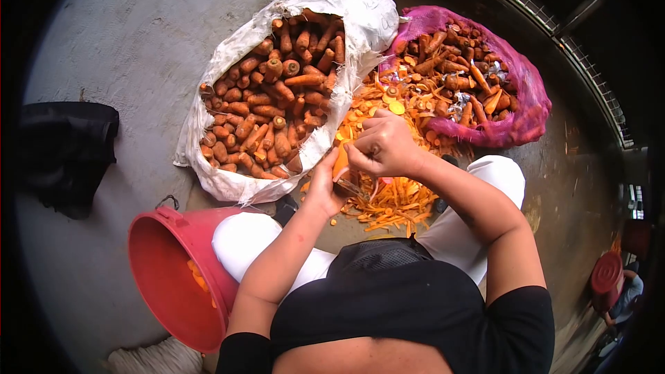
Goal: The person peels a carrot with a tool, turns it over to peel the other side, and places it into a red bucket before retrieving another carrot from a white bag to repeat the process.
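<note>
My left hand is closed around an orange carrot, held up over the floor between my knees. My right hand is closed right beside it, at the carrot's upper part; what its fingers grip is too small to make out. Under both hands lies a heap of orange peelings. Beyond my left hand, a white sack stands open, full of unpeeled carrots. A magenta mesh sack with carrots and scraps lies at the upper right, touching the peelings.
A red bucket with a few orange pieces inside tips toward me at the lower left. Black cloth lies at the far left. Another person is at the far right near a red container. A grating runs along the upper right.
</note>
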Demonstrator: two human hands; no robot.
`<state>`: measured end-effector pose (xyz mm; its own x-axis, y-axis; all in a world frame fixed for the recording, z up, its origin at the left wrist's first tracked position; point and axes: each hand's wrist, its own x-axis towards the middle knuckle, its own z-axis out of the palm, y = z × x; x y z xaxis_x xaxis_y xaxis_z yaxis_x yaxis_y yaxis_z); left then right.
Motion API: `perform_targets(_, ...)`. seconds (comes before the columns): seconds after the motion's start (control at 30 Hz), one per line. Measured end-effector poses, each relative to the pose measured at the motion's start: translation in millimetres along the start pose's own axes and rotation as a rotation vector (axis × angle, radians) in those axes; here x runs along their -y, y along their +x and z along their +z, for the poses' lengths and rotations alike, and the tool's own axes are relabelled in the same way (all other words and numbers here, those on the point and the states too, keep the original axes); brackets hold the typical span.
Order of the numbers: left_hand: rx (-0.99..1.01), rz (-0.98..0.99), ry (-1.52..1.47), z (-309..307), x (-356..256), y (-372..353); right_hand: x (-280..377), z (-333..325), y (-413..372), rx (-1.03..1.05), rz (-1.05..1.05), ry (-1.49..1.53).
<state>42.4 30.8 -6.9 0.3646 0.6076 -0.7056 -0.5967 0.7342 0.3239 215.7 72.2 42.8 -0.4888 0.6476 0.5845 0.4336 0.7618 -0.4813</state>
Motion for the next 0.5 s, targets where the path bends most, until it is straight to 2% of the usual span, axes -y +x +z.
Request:
perform_targets(0.27, -0.005, -0.014, -0.007, 9, 2, -7, 0, -6, -1, 0.014, -0.021, -0.022)
perform_targets(0.5, 0.061, 0.038, -0.024, 14, 4, -18, -5, 11, -6, -0.017, -0.021, 0.106)
